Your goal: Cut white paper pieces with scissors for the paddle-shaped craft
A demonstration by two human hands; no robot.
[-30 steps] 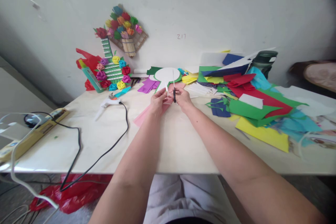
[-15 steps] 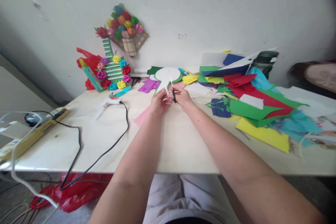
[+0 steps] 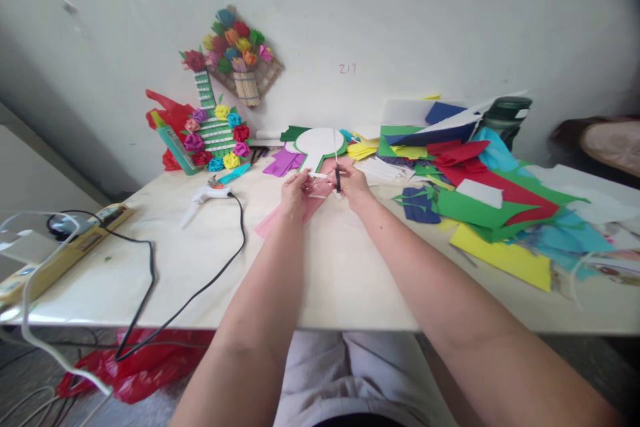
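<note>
The single view looks from the person's head, above and just behind the near edge of the table (image 3: 345, 280), facing forward and down across its top. It sits close enough that the person's lap (image 3: 355, 373) shows below that edge, with the left hand (image 3: 295, 193) and right hand (image 3: 354, 187) over the table near mid-view; the wall (image 3: 425, 20) behind the table fills the upper part.

Left forearm (image 3: 265, 287) bare, stretched forward and slanting inward, right forearm (image 3: 430, 270) likewise bare, angled in from the opposite side, left hand (image 3: 295, 192) bent into a pinch, right hand (image 3: 354, 185) curled in a closed grip, the two near each other but apart.
</note>
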